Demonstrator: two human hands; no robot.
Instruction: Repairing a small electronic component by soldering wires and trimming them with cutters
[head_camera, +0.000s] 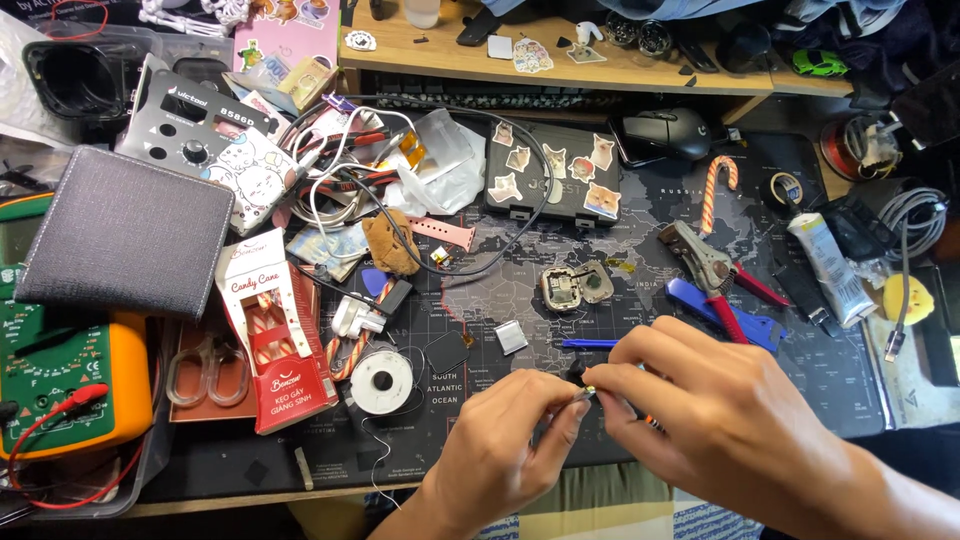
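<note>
Left hand (510, 425) & right hand (700, 400) meet low centre over the dark map-print desk mat (600, 250); fingertips of both pinched together on a tiny metal part (588, 393), too small to tell more. Just beyond: blue pry tool (590, 344), small silver square (511, 337), opened round-cornered gadget (575, 286). Right: red-handled pliers (715, 265), white tube (830, 268), candy cane (716, 190). Left: solder spool (381, 381), red/white candy-cane box (268, 330) lying flat w/ window cutout, orange multimeter (70, 385), grey pouch (125, 235). Far: black case w/ cat stickers (555, 172), a black cable draped over it.
</note>
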